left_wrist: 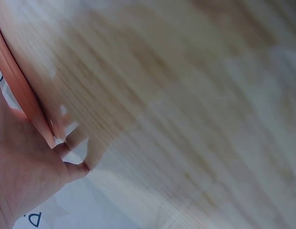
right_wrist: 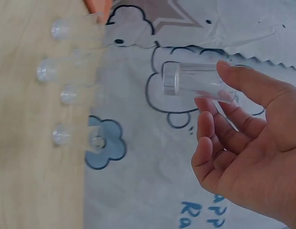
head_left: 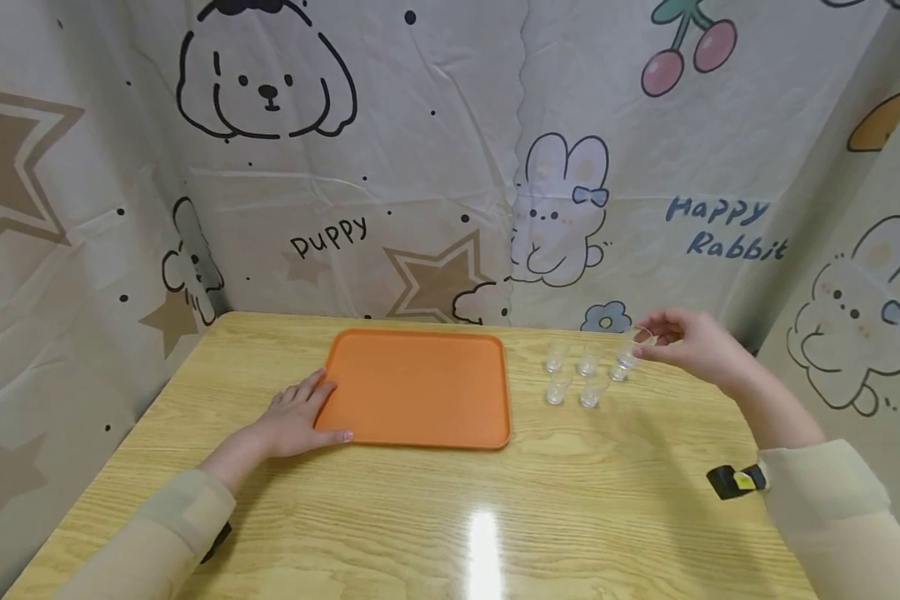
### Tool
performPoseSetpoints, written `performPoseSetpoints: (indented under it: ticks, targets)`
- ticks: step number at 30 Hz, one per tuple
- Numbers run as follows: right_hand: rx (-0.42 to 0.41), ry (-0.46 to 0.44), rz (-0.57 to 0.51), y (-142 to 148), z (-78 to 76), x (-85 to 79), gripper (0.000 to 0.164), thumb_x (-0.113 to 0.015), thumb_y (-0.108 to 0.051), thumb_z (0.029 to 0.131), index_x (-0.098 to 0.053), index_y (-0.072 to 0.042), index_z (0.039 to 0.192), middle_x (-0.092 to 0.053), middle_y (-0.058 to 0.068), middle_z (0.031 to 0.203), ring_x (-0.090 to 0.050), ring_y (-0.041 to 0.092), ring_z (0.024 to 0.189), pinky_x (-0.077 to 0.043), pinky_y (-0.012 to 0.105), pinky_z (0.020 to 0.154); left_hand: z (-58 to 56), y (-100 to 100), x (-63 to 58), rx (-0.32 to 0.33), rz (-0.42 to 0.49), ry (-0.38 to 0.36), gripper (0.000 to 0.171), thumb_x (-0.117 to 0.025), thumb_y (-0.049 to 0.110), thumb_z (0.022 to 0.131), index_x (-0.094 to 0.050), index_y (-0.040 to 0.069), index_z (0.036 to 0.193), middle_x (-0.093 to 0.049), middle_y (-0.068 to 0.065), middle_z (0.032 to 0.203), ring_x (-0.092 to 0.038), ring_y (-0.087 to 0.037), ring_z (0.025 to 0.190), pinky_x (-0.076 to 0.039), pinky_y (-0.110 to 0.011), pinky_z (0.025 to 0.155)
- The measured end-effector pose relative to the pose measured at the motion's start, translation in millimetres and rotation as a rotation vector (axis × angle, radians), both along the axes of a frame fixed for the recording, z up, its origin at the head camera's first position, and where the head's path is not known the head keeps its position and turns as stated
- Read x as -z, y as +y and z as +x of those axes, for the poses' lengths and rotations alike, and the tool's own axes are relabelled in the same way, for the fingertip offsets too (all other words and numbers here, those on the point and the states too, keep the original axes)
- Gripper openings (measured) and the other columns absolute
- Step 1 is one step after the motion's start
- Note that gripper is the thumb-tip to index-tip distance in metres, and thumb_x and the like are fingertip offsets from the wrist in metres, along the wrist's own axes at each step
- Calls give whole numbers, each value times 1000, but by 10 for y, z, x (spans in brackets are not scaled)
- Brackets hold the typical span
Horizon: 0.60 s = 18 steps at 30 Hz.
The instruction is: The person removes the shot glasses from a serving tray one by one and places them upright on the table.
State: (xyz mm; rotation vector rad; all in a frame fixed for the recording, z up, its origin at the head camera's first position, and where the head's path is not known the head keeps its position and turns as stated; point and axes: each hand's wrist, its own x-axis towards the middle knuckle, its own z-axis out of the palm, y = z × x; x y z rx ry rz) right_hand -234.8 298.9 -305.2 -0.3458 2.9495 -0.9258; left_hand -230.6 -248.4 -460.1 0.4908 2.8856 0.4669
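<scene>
A small clear shot glass (right_wrist: 200, 80) is pinched near its rim between the thumb and fingers of my right hand (head_left: 686, 342), above the table. Several similar glasses (head_left: 588, 362) stand upright on the table, just left of that hand. My left hand (head_left: 288, 421) rests at the near left corner of an orange tray (head_left: 420, 387), fingers spread along the left rim and thumb at the front edge. In the left wrist view, this hand (left_wrist: 28, 167) lies beside the tray's side, its fingertips by the tabletop.
The wood-grain table (head_left: 390, 508) runs back to a printed curtain (head_left: 435, 175), which also hangs along both sides. The tray's right edge faces the group of glasses across a strip of tabletop. Black straps (head_left: 735, 481) show at the cuffs.
</scene>
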Motion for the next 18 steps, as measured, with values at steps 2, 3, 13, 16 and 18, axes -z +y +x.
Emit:
performPoseSetpoints:
  ticks: [2,3,13,16,18]
  targets:
    - [7,-10,-1,39,3,100,47,-70,-33,86,-57,0,118,-63,15,109,-51,21,90,-46,21,70,7,2,-4,-1,0,-4,110,-49,80,75,-23,4,149,-5,-19,157,-15,-49,137,-11,-68,104]
    - [10,-14,-2,54,6,150,46,-70,-32,86,-57,0,117,-64,16,108,-52,21,89,-46,21,69,11,4,-8,-1,0,-5,110,-49,80,75,-23,4,149,-5,-19,157,-15,-49,137,-11,-68,105]
    - [107,-36,-4,150,15,647,46,-71,-28,86,-56,2,117,-64,19,109,-53,24,90,-46,25,70,13,13,-11,-3,-4,-1,110,-49,81,74,-24,4,149,-6,-19,157,-16,-49,137,-12,-68,105]
    - [134,-41,-23,188,6,777,45,-69,-27,87,-55,1,119,-63,19,110,-53,25,92,-46,24,72,4,9,0,-4,0,-2,110,-48,81,74,-24,4,149,-6,-19,157,-16,-49,137,-12,-69,104]
    - [144,-39,-41,203,-2,854,45,-69,-26,87,-55,2,119,-62,20,111,-54,26,93,-46,25,72,0,5,5,-5,4,-3,111,-48,81,73,-24,4,149,-6,-19,157,-17,-49,137,-12,-69,104]
